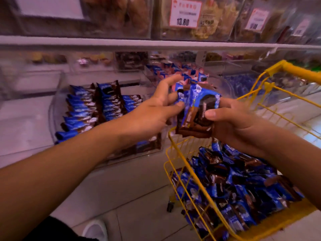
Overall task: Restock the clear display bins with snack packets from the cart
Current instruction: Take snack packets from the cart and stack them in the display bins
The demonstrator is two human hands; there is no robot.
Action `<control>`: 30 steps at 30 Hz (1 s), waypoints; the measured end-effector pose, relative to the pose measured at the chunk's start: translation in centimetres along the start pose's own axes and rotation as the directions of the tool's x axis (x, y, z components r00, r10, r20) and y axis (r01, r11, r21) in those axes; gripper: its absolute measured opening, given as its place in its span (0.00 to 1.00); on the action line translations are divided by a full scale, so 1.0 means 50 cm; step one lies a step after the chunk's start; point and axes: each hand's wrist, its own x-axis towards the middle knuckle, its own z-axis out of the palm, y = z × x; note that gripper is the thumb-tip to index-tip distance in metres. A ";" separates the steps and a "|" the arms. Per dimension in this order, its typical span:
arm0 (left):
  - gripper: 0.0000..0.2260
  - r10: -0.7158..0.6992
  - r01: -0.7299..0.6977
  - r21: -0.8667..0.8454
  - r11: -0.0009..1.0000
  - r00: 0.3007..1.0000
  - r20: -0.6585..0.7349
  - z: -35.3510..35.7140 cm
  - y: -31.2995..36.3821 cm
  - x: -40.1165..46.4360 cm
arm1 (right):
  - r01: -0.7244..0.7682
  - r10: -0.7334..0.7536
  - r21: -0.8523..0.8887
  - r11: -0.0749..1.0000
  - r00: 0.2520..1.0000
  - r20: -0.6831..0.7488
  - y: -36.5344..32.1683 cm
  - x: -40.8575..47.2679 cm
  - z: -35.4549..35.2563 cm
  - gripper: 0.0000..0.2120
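Nearby, price tag (185, 13) above bins (57, 108)

Bin left, cart right
Snack packets (231, 186) fill the wire cart (184, 173); rowed packets (90, 108) stand in the clear display bin (57, 94)

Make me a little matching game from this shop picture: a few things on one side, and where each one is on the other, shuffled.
Things:
1. held stack of packets
2. loose heap of packets
3. neat rows of packets
4. price tag reading 13.80

Places:
A. in the yellow wire cart
B. on the upper shelf's bin front
C. between the left hand and the right hand
D. in the clear display bin on the left

Pairs: 1-C, 2-A, 3-D, 4-B
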 end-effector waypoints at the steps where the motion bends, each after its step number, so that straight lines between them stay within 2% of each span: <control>1: 0.20 0.013 -0.012 0.029 1.000 1.000 -0.017 -0.016 0.011 -0.007 | -0.007 0.007 -0.019 1.000 1.000 -0.002 -0.001 0.008 0.013 0.29; 3: 0.15 0.070 -0.040 0.158 0.987 0.980 -0.189 -0.069 0.028 -0.017 | -0.013 0.014 -0.090 0.996 1.000 0.008 -0.009 0.032 0.041 0.26; 4: 0.12 0.139 -0.032 0.308 0.951 0.933 -0.333 -0.106 0.034 -0.025 | -0.011 0.014 -0.129 0.992 1.000 0.021 -0.017 0.051 0.056 0.22; 5: 0.09 0.225 0.032 0.498 0.867 0.866 -0.447 -0.148 0.035 -0.035 | -0.001 0.006 -0.169 0.986 0.999 0.032 -0.026 0.074 0.073 0.17; 6: 0.09 0.278 0.166 0.670 0.724 0.818 -0.504 -0.189 0.033 -0.047 | 0.022 -0.013 -0.230 0.973 0.999 0.043 -0.038 0.101 0.091 0.14; 7: 0.12 0.261 0.337 0.780 0.527 0.810 -0.526 -0.224 0.026 -0.060 | 0.064 -0.046 -0.342 0.938 0.997 0.062 -0.051 0.131 0.110 0.12; 8: 0.17 0.179 0.470 0.821 0.324 0.822 -0.541 -0.251 0.015 -0.072 | 0.120 -0.085 -0.495 0.860 0.992 0.092 -0.064 0.167 0.128 0.13; 9: 0.21 0.071 0.543 0.822 0.171 0.826 -0.560 -0.268 0.001 -0.080 | 0.175 -0.111 -0.652 0.738 0.984 0.138 -0.075 0.206 0.147 0.17; 10: 0.25 -0.028 0.581 0.808 0.099 0.813 -0.581 -0.272 -0.012 -0.082 | 0.220 -0.111 -0.780 0.586 0.975 0.191 -0.080 0.251 0.165 0.22; 13: 0.32 -0.311 0.674 0.730 0.114 0.722 -0.618 -0.258 -0.042 -0.068 | 0.262 0.001 -0.958 0.117 0.965 0.264 -0.069 0.388 0.216 0.27; 15: 0.33 -0.416 0.718 0.687 0.108 0.661 -0.625 -0.256 -0.054 -0.055 | 0.266 0.077 -0.960 -0.085 0.963 0.260 -0.041 0.465 0.245 0.27; 16: 0.33 -0.433 0.722 0.683 0.110 0.653 -0.621 -0.260 -0.060 -0.053 | 0.279 0.098 -0.950 -0.138 0.959 0.267 -0.023 0.497 0.256 0.29; 18: 0.32 -0.445 0.715 0.689 0.118 0.658 -0.607 -0.269 -0.067 -0.054 | 0.314 0.110 -0.937 -0.152 0.948 0.300 0.008 0.544 0.276 0.33; 21: 0.32 -0.454 0.709 0.692 0.134 0.665 -0.593 -0.275 -0.068 -0.054 | 0.415 0.136 -0.904 -0.099 0.906 0.401 0.037 0.583 0.286 0.34; 23: 0.32 -0.461 0.705 0.694 0.144 0.668 -0.583 -0.274 -0.066 -0.056 | 0.435 0.197 -0.884 -0.170 0.894 0.402 0.048 0.592 0.272 0.38; 25: 0.32 -0.466 0.700 0.699 0.147 0.672 -0.575 -0.274 -0.064 -0.057 | 0.393 0.248 -0.878 -0.273 0.911 0.330 0.056 0.592 0.251 0.42; 27: 0.32 -0.467 0.697 0.702 0.148 0.675 -0.572 -0.273 -0.062 -0.057 | 0.362 0.284 -0.902 -0.234 0.913 0.293 0.065 0.589 0.235 0.41; 30: 0.32 -0.479 0.696 0.704 0.140 0.670 -0.567 -0.273 -0.060 -0.057 | 0.297 0.298 -0.950 -0.096 0.919 0.258 0.087 0.584 0.237 0.40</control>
